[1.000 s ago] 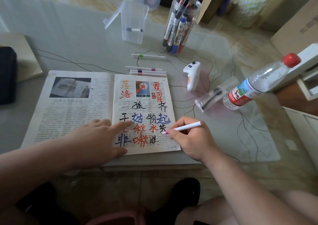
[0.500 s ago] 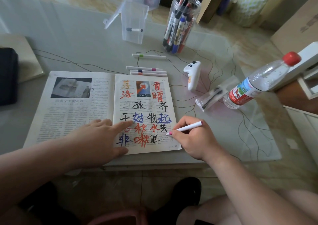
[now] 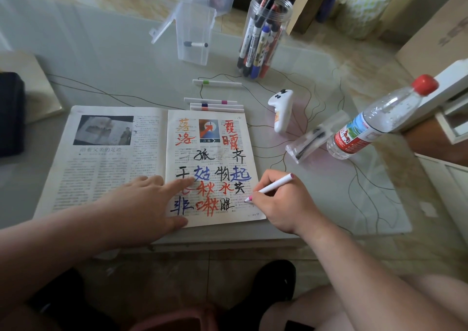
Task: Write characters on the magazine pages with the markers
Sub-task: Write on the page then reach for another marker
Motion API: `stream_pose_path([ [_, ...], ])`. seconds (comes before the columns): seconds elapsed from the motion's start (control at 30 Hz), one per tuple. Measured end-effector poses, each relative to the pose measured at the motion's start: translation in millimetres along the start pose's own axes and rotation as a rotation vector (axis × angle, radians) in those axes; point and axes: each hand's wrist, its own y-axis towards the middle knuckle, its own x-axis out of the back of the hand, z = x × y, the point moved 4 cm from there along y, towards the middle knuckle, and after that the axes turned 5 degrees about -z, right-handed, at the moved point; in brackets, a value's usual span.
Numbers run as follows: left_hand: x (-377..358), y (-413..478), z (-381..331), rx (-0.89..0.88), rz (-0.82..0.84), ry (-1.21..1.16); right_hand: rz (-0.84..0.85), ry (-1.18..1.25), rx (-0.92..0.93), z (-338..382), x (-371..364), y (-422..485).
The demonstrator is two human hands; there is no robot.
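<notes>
An open magazine lies on the glass table. Its right page carries several large handwritten characters in orange, black, blue and red. My left hand lies flat across the fold with straight fingers, pressing the pages down and covering part of the lower left characters. My right hand grips a white marker with a pink tip. The tip touches the right page at its lower right, beside the last black character.
Three white markers lie above the magazine, a fourth further back. A clear jar of markers, an open plastic box, a white controller, a clear sleeve and a water bottle stand around.
My right hand has moved the pink tip down and to the right, to the page's bottom row. The left hand has stayed in place on the magazine.
</notes>
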Motion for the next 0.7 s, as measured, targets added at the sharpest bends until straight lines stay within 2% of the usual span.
stream_pose_path([
  [0.17,0.1,0.2,-0.4,-0.007,0.002,0.009,0.023,0.135,0.001,-0.1,1.0,-1.8],
  [0.47,-1.0,2.2,-0.1,-0.008,-0.002,0.014,0.097,0.075,0.009,3.5,-3.8,-4.0],
  [0.7,-0.7,1.9,-0.6,-0.018,-0.005,0.018,0.042,0.068,-0.015,-0.2,-0.6,-3.3],
])
